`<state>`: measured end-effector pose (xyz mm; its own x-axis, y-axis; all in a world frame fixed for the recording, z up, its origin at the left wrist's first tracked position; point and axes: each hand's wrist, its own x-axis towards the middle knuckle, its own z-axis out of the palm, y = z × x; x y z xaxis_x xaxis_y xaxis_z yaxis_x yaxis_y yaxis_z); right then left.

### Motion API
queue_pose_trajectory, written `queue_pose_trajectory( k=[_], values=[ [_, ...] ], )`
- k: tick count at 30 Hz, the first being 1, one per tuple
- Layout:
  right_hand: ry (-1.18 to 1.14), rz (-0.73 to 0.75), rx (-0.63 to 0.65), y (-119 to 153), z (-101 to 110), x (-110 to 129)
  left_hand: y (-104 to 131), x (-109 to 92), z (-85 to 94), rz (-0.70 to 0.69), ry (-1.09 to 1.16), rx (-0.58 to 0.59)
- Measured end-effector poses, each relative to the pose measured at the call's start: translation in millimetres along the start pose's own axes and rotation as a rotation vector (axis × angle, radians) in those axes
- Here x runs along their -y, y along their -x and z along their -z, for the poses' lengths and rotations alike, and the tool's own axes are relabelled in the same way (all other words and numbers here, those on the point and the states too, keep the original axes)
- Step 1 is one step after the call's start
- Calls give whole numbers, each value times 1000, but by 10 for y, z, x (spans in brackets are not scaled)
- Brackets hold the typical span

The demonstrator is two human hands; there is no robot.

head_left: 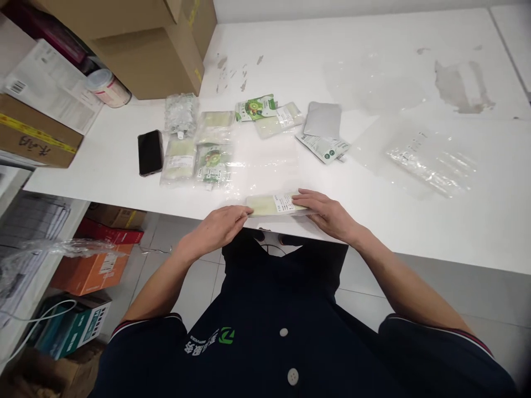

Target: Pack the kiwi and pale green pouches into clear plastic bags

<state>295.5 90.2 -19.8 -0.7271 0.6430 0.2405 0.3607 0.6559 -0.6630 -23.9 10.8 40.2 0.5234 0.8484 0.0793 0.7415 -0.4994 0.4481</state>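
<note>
At the table's front edge lies a flat pale-green packet (263, 205) with a white label, in clear film. The fingers of my left hand (222, 225) are pressed together on its left end. My right hand (326, 213) holds its right end, fingertips on the label side. Just beyond, a clear plastic sheet (269, 160) is spread on the table. Left of it sit wrapped pale-green packets (215, 124) and a wrapped green fruit pouch (213, 160). Farther back are an unwrapped fruit pouch (257, 108), another labelled packet (269, 126) and a silver pouch (322, 120).
A black phone (150, 153) lies at the left, near a bubble-wrapped item (181, 113). Cardboard boxes (145, 61) and a can (108, 88) stand at the back left. Clear plastic bags (431, 157) lie on the white table (415, 221) at the right.
</note>
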Motion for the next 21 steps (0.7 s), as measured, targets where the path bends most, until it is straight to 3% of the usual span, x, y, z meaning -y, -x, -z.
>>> queue_pose_trajectory(
  k=[3, 7, 10, 13, 17, 21],
  values=[
    [-42, -126, -67, -160, 34, 9, -210, 84, 187, 170, -3, -11],
    [4, -356, -163, -521, 98, -94, -635, 366, 316, 282, -55, -139],
    [33, -456, -157, -804, 108, -222, -947, 607, 284, 337, -142, -147],
    [159, -554, -44, -1005, 87, -281, -1117, 763, 143, 396, -313, -167],
    [345, -648, 54, -1120, 46, -223, -993, 691, -150, 253, -430, -351],
    [401, -698, -21, -1118, -6, -161, -703, 433, -396, 54, -406, -209]
  ],
)
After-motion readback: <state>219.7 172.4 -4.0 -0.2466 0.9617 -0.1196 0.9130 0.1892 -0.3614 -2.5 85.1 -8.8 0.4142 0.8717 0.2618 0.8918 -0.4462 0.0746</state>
